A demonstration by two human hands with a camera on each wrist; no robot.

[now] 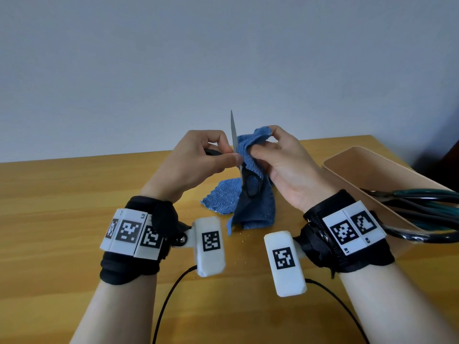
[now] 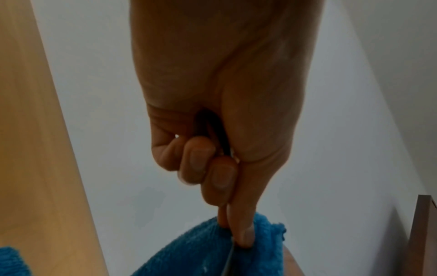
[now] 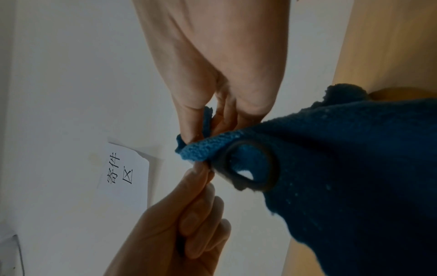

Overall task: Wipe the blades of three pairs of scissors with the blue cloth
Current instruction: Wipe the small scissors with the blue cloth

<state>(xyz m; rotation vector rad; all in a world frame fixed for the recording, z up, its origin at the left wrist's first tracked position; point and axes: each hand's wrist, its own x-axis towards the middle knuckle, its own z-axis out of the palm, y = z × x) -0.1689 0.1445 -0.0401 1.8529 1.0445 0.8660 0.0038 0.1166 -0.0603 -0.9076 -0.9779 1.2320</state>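
Scissors (image 1: 237,155), frame centre: left hand (image 1: 198,160) is gripping a handle, right hand (image 1: 280,160) is pinching cloth (image 1: 250,194) around blade; best wiping toward the tip, fingers behind the edge

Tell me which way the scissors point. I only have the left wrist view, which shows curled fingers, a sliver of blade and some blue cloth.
Observer: In the head view the scissors stand nearly upright, tip up, with one black handle loop hanging below the hands.
Operator: What holds the cloth?
Observer: The right hand pinches the blue cloth against the blade's right side. The cloth's lower end lies on the table.
Operator: Where are the other pairs?
Observer: Green-handled scissors lie in the beige tray at the right. I cannot tell how many.
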